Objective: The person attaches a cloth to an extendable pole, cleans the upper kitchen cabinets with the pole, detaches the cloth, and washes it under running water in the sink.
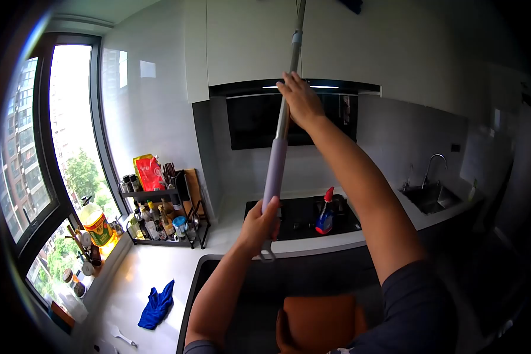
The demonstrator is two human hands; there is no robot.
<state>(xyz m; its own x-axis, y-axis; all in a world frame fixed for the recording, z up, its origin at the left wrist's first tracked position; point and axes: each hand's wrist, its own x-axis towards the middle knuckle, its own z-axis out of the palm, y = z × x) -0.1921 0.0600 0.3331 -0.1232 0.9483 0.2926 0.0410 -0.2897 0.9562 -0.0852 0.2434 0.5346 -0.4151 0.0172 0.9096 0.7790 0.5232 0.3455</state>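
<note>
A long pole (275, 162) with a grey grip and a metal shaft rises through the middle of the view, past the range hood and over the upper cabinets. My left hand (260, 226) is wrapped round the grip near its lower end, just above a hanging loop. Higher up, my right hand (301, 101) lies against the metal shaft in front of the hood, its fingers apart and stretched out. The pole's far end runs out at the top of the frame; a dark piece (351, 5) shows beside it there.
A spray bottle (325, 215) with a red top stands on the black stove (295, 219). Left are a rack (159, 194) of bottles, a blue cloth (157, 304) on the counter (180, 265) and a window. An orange chair (318, 321) is below; a sink (433, 198) is right.
</note>
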